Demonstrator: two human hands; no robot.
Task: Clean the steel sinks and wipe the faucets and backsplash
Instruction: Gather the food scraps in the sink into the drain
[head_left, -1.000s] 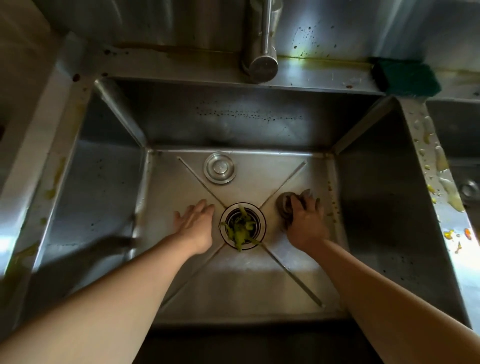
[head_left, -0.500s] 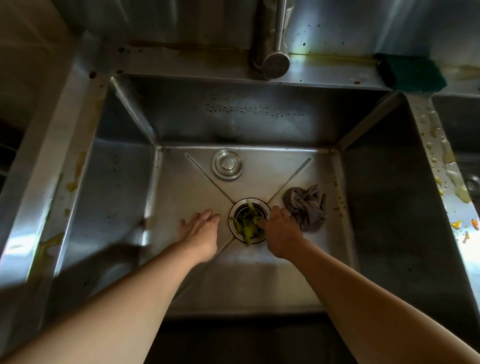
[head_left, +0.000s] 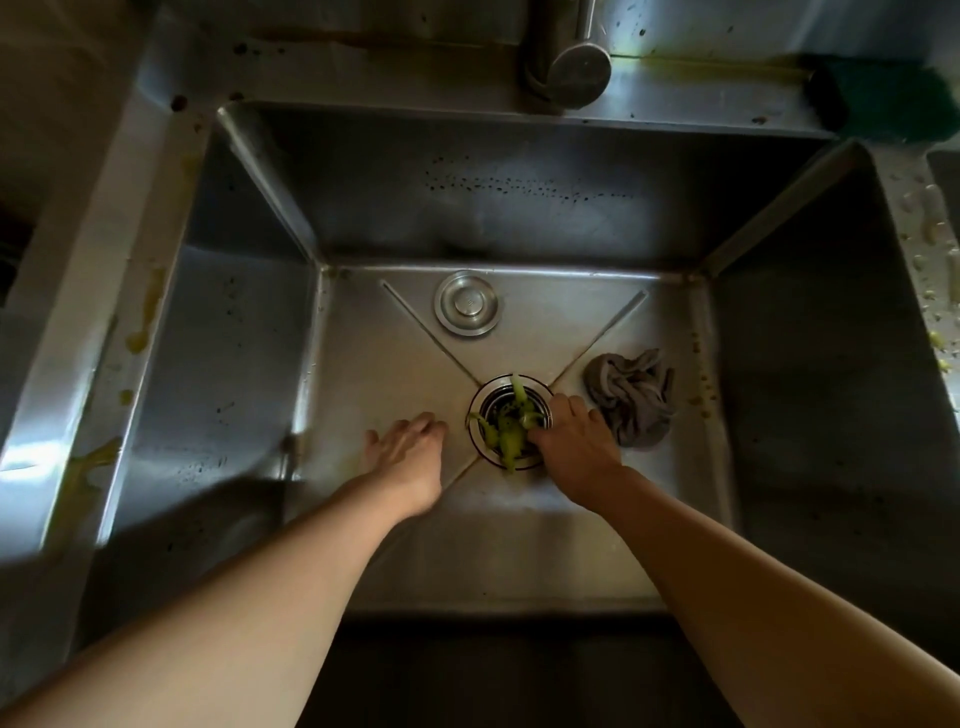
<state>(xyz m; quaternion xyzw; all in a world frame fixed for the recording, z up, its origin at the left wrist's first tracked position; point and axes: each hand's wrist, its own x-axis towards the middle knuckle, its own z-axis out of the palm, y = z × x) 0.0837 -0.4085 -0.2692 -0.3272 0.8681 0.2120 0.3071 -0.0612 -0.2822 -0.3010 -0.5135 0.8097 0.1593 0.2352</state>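
Head view: two hands, left hand (head_left: 410, 462) flat, right hand (head_left: 574, 441) in one drain (head_left: 491, 410) (one rag (head_left: 631, 397) beside).

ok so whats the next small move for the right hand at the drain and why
Probably pinch the green vegetable scraps and lift them out. The right hand sits at the round steel drain strainer with its fingers curled into the scraps, which clog it; the crumpled grey cloth lies beside it, ungripped, so wiping likely follows.
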